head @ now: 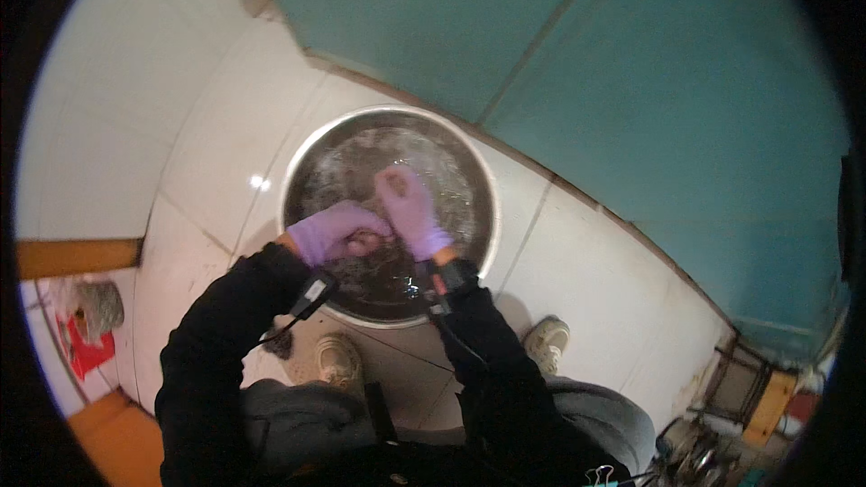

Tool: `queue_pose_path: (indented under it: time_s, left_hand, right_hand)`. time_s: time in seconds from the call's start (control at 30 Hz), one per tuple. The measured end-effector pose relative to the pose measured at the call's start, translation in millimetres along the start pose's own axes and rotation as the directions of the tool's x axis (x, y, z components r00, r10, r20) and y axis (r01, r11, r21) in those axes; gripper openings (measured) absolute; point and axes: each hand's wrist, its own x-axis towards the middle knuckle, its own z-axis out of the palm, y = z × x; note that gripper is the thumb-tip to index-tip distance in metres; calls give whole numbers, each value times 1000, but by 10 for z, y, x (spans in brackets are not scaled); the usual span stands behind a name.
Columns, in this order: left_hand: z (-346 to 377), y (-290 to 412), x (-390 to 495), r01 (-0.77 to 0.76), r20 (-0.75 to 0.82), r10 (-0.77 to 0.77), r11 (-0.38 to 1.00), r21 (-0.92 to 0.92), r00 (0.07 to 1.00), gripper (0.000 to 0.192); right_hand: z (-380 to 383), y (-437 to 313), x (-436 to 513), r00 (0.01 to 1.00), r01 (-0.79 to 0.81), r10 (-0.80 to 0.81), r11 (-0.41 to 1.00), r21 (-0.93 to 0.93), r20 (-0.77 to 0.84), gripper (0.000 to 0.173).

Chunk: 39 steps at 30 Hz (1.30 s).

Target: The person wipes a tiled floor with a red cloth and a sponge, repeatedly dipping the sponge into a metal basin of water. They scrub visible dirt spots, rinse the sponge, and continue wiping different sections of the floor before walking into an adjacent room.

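Observation:
A round metal basin [492,237] stands on the floor before me, holding dark water [379,291] with whitish foam [440,155] on its surface. Both my hands wear thin purple gloves and are over the middle of the basin. My left hand [342,230] is bent inward with curled fingers, its fingertips beside the right palm. My right hand [408,210] points away from me, its fingers curled over near the thumb. Something greyish shows faintly between the hands, but blur hides what it is and which hand grips it.
A teal panelled surface [643,115] borders the pale tiled floor [216,176] beyond the basin. My shoes [336,358] are close to its near side. At left are an orange-brown board [81,257] and a red item [88,352]. Small furniture [737,385] and clutter sit at lower right.

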Motion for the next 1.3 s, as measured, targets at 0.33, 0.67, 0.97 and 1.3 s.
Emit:
queue_pose_path:
  time_s: [0.33, 0.67, 0.97, 1.3]
  left_hand:
    - [112, -407, 313, 246, -560, 234, 719, 650, 795, 60]
    - [45, 85, -35, 273, 166, -237, 547, -791, 957, 34]
    - [236, 147, -141, 248, -143, -285, 940, -233, 948, 9]
    - [299, -206, 101, 200, -411, 164, 679, 707, 897, 54]
  right_hand:
    - [345, 87, 9, 976, -218, 214, 932, -290, -47, 34]
    - [-77, -34, -75, 957, -285, 109, 530, 799, 269, 36]
    - [29, -247, -44, 969, -240, 212, 923, 301, 125, 31]
    - [408, 160, -102, 944, -190, 211, 976, 106, -254, 34]
